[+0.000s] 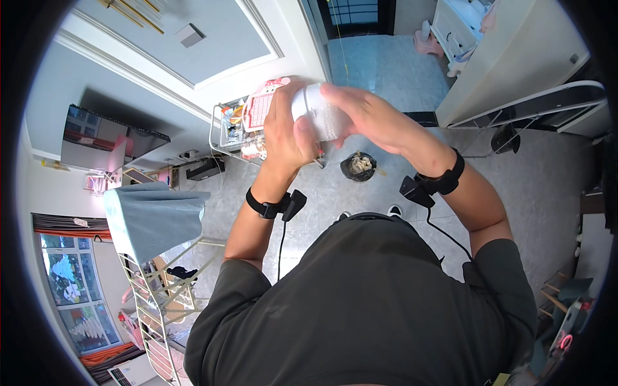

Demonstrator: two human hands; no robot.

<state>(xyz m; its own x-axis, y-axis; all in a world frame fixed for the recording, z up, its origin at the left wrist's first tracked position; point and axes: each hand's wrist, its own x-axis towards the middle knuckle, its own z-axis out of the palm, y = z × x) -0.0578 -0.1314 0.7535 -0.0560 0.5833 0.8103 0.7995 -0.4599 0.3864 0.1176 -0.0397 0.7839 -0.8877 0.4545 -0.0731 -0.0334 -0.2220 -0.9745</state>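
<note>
Both my hands are raised in front of me around a white cylinder-shaped thing (pixel 315 110), held tilted above the floor. It has a smooth band towards its left end and a textured, partly see-through-looking part to the right; its exact kind is unclear. My left hand (pixel 288 128) is closed on its left side, with the thumb across the near face. My right hand (pixel 370 116) curves round the right end, thumb on the upper side and fingers partly hidden behind it. Black straps with small devices circle both wrists.
Beyond my left hand stands a metal-framed cart (pixel 222 138) with packages and a pink-and-white board (pixel 259 109). A black-lined bin (pixel 358 168) with waste sits on the tiled floor. A drying rack (pixel 151 302) with a blue cloth (pixel 158 219) is at left; a folded frame leans far right.
</note>
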